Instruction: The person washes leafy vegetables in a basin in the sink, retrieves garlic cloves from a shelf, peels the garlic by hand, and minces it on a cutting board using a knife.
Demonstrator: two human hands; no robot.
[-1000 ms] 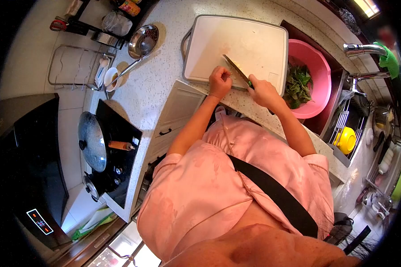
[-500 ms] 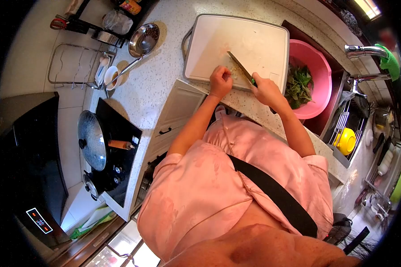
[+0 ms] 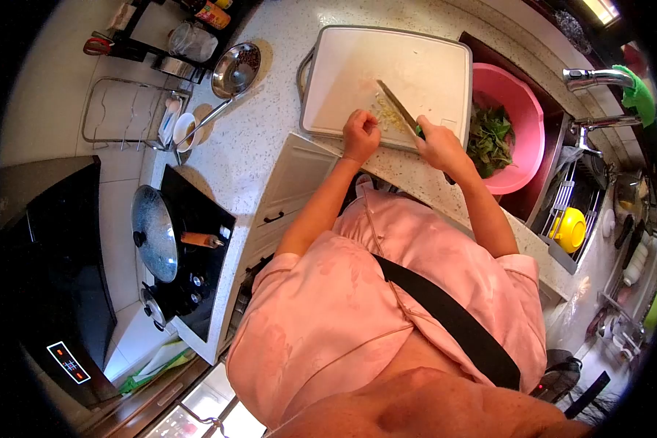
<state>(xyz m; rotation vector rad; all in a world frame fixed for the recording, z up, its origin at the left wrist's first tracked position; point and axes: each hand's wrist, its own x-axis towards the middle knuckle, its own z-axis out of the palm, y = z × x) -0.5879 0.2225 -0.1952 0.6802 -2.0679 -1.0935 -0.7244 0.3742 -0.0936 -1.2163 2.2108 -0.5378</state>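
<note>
On the white cutting board (image 3: 387, 58) lie small pale yellow pieces (image 3: 389, 114), close to the knife. My right hand (image 3: 440, 146) is wrapped round the handle of the knife (image 3: 397, 98), whose blade slants up and left over the board. My left hand (image 3: 361, 135) rests at the board's near edge with its fingers curled together; whatever they may hold is hidden. To the right of the board, a pink basin (image 3: 527, 135) holds green leaves (image 3: 491, 139).
A metal bowl (image 3: 236, 71) and a small white bowl (image 3: 185, 132) stand on the counter at left. Below them a lidded pan (image 3: 155, 233) sits on the black stove (image 3: 206, 223). The faucet (image 3: 598, 79) is at the upper right.
The knife and my right hand have shifted slightly right, away from my left hand. More pale yellow pieces show on the board between the blade and my left hand.
</note>
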